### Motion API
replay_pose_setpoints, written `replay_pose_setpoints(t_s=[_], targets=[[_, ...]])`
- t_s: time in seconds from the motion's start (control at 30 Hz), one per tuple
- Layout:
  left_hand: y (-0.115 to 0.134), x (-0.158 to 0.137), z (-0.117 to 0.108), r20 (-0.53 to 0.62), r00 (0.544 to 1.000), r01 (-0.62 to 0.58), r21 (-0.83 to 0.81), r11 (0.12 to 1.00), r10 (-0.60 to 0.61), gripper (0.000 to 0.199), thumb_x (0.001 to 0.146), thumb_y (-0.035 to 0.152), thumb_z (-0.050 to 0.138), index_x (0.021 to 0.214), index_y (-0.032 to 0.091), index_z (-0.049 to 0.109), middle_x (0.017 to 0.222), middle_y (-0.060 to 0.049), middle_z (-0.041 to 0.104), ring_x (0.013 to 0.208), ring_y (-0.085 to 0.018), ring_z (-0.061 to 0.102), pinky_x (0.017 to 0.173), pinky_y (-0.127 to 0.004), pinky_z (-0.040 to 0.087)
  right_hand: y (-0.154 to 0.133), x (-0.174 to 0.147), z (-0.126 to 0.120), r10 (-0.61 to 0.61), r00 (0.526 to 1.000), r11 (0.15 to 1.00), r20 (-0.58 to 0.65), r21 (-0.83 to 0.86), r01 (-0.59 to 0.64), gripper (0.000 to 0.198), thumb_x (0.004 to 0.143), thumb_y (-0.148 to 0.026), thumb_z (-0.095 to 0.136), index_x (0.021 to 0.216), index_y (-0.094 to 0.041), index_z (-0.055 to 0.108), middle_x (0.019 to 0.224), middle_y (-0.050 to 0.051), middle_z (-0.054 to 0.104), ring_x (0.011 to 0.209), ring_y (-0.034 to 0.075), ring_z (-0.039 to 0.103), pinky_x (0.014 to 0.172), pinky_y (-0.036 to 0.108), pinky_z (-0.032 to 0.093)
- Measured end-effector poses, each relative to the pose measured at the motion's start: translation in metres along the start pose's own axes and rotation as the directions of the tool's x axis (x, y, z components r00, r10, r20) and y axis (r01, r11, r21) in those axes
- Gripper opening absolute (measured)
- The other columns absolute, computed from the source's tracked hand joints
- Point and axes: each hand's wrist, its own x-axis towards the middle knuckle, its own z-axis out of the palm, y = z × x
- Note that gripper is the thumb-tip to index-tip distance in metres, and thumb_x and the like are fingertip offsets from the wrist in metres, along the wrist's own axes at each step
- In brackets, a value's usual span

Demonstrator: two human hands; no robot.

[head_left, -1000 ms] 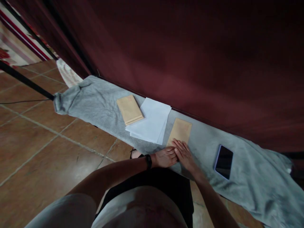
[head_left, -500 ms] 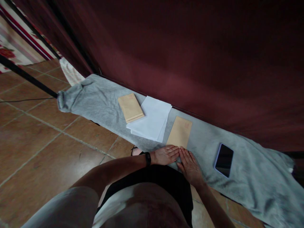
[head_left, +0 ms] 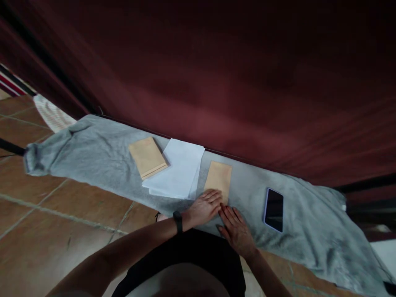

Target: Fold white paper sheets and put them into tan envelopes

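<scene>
One brown envelope lies ahead of and partly under the left hand, the right hand at its near edge; both are flattened, gripping nothing visible. Likely light, bendable, easily creased: best held by its side edges.

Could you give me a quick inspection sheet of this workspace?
Surface: grey cloth, wrinkled toward both ends.
Job's things: single tan envelope; tan envelope stack partly over white sheets.
Clutter: phone, dark screen up.
Hands: left hand lies on the single envelope; right hand has fingers extended at its near end.
Cables: thin dark line at far left, possibly a cable.
Surroundings: dark red curtain behind; tiled floor below.
</scene>
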Motion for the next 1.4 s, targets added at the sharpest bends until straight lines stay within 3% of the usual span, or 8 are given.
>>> replay_pose_setpoints(t_s=[0.13,0.3,0.47,0.6,0.9,1.13,1.27,1.4], targets=[[-0.025,0.055,0.020,-0.028,0.993,0.113,0.077,0.991,-0.111,0.056,0.103,0.043,0.039,0.152,0.015,0.037,0.162,-0.013,0.034,0.153,-0.025,0.024,0.124,-0.048,0.022,-0.003,0.004,-0.003,0.029,0.998,1.000,-0.049,0.013,-0.028,0.061,0.101,-0.038,0.052,0.157,-0.027,0.030,0.156,0.006,0.045,0.140,0.023,0.048,0.119,0.047,0.038],[-0.058,0.106,0.035,-0.037,0.986,0.164,0.101,0.981,-0.161,0.058,0.102,0.047,0.039,0.153,0.019,0.038,0.162,-0.011,0.035,0.152,-0.028,0.025,0.124,-0.054,0.016,-0.003,0.007,-0.006,0.038,0.998,0.999,-0.056,0.010,-0.038,0.061,0.101,-0.035,0.052,0.157,-0.027,0.030,0.156,0.005,0.044,0.140,0.023,0.048,0.117,0.045,0.042],[-0.063,0.124,0.036,-0.031,0.975,0.224,0.091,0.970,-0.222,0.057,0.101,0.043,0.039,0.152,0.017,0.040,0.161,-0.010,0.037,0.152,-0.029,0.026,0.124,-0.056,0.014,-0.002,0.009,-0.009,0.043,0.998,0.999,-0.040,0.014,-0.042,0.060,0.101,-0.034,0.051,0.157,-0.028,0.030,0.157,0.004,0.043,0.140,0.024,0.048,0.116,0.046,0.044],[-0.055,0.110,0.038,-0.010,0.992,0.130,0.069,0.989,-0.129,0.056,0.104,0.041,0.034,0.153,0.016,0.037,0.161,-0.009,0.037,0.151,-0.024,0.029,0.125,-0.048,0.017,-0.004,0.009,-0.008,0.055,0.998,0.998,-0.041,0.014,-0.055,0.059,0.102,-0.033,0.051,0.157,-0.027,0.032,0.155,0.005,0.045,0.140,0.023,0.048,0.117,0.046,0.042],[-0.029,0.045,0.029,0.027,0.999,-0.018,0.045,0.999,0.017,0.053,0.106,0.039,0.030,0.155,0.019,0.033,0.162,-0.008,0.036,0.151,-0.017,0.029,0.126,-0.041,0.017,-0.012,0.008,-0.001,0.129,0.981,0.991,-0.146,0.049,-0.123,0.047,0.101,-0.031,0.052,0.147,-0.027,0.049,0.146,0.004,0.058,0.134,0.022,0.055,0.118,0.046,0.040],[-0.009,-0.007,0.016,0.028,0.999,-0.033,-0.020,0.999,0.033,0.058,0.102,0.043,0.044,0.154,0.020,0.036,0.159,-0.009,0.042,0.148,-0.020,0.035,0.123,-0.041,0.027,-0.012,0.010,0.005,0.157,0.968,0.987,-0.195,0.047,-0.151,0.039,0.100,-0.024,0.050,0.138,-0.025,0.059,0.141,0.004,0.063,0.131,0.020,0.058,0.118,0.045,0.039],[0.002,-0.021,0.021,-0.048,0.999,-0.003,0.048,0.999,0.005,0.044,0.102,0.030,0.043,0.145,0.019,0.048,0.150,-0.009,0.054,0.141,-0.019,0.046,0.119,-0.040,0.035,-0.008,0.008,0.012,0.152,0.966,0.988,-0.210,0.050,-0.145,0.039,0.101,-0.024,0.048,0.139,-0.027,0.059,0.140,0.003,0.063,0.129,0.019,0.059,0.118,0.045,0.039],[0.014,-0.023,0.020,0.030,0.998,-0.059,0.219,0.974,0.054,0.040,0.100,0.020,0.044,0.140,0.014,0.051,0.147,-0.014,0.055,0.140,-0.022,0.049,0.116,-0.041,0.036,-0.003,0.005,0.018,0.127,0.970,0.992,-0.208,0.047,-0.120,0.039,0.102,-0.025,0.045,0.139,-0.025,0.059,0.140,0.005,0.063,0.129,0.021,0.059,0.116,0.046,0.039]])
